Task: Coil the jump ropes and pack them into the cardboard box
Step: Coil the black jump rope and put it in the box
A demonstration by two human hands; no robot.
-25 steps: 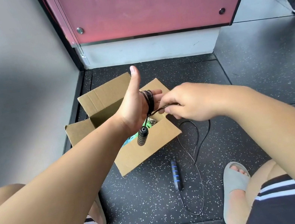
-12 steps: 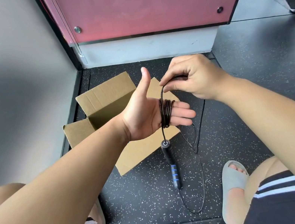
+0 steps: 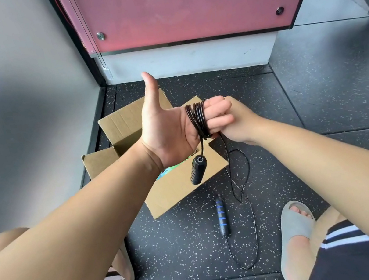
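Though partly hidden, the cardboard box [image 3: 182,189] holds something green [image 3: 166,172].

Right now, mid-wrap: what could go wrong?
The coil is wound round the fingers of the left hand with the thumb off it; loops could slip off. The slack rope on the floor crosses itself and may snag as the right hand pulls it in. The hanging handle may swing and loosen the wraps.
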